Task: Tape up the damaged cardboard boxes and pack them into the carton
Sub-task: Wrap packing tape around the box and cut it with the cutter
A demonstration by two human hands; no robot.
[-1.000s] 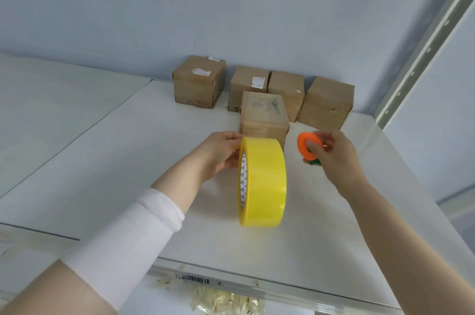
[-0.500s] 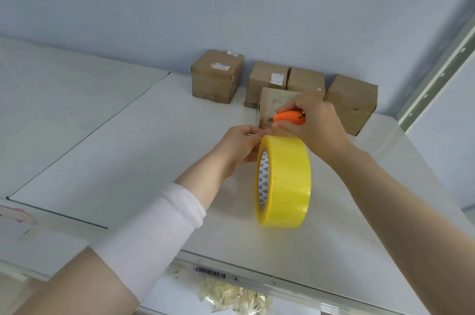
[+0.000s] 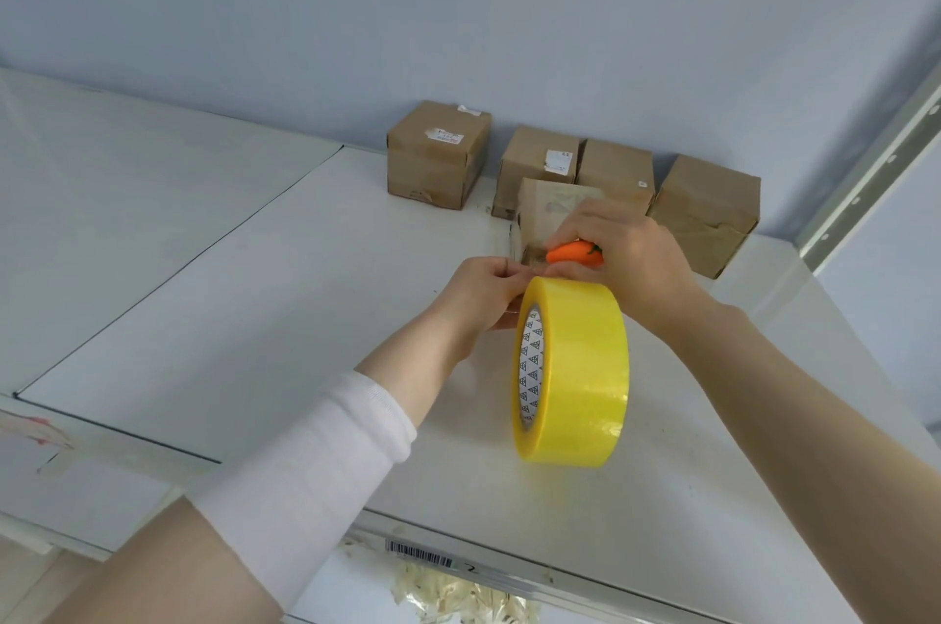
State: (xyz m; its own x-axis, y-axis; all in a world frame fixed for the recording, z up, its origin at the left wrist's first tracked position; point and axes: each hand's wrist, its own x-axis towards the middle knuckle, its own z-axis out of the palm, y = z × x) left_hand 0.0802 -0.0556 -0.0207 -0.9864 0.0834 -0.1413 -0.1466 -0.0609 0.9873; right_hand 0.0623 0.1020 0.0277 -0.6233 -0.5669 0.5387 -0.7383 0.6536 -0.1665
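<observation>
The left hand (image 3: 478,290) is pinching the upper edge of the yellow tape roll (image 3: 580,379), standing on edge on the white shelf (image 3: 254,307). Just right, the right hand (image 3: 636,262) is gripping an orange cutter (image 3: 568,252) above it. Cardboard boxes (image 3: 437,155) are sitting far behind.
</observation>
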